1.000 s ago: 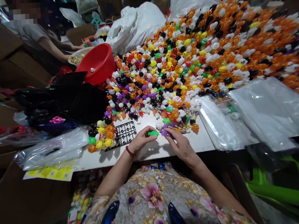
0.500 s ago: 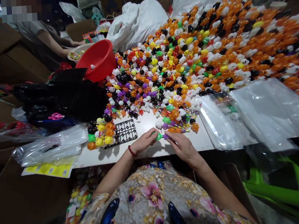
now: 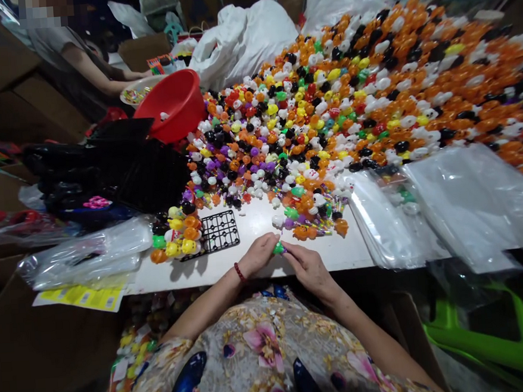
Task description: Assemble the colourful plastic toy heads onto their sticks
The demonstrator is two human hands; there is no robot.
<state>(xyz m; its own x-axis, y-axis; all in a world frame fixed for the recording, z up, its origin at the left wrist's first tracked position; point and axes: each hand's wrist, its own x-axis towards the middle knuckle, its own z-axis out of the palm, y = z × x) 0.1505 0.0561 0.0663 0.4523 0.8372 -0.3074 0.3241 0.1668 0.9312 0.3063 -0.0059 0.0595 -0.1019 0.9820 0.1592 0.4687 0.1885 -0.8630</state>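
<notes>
Close to the table's front edge, my left hand (image 3: 260, 254) and my right hand (image 3: 309, 268) meet fingertip to fingertip. Between them is a small green plastic toy piece (image 3: 278, 248), pinched by the left fingers. A purple piece joined to its right side is gripped by the right fingers, which mostly hide it. Left of my hands lies a black grid rack (image 3: 221, 230), its left part filled with yellow, orange, green and black toy heads (image 3: 177, 233). Just beyond my hands, finished-looking toys with patterned tubes (image 3: 311, 228) lie in a loose cluster.
A large heap of small plastic toys (image 3: 327, 108) covers the back and right. A red basin (image 3: 170, 107) stands at back left, near another person's arm (image 3: 94, 73). Clear plastic bags (image 3: 459, 200) lie at right, more bags (image 3: 90, 250) at left. A green stool (image 3: 486, 329) stands lower right.
My hands have come closer together and slightly lower, toward my body. The purple piece, plainly visible before, is now mostly covered by my right fingers.
</notes>
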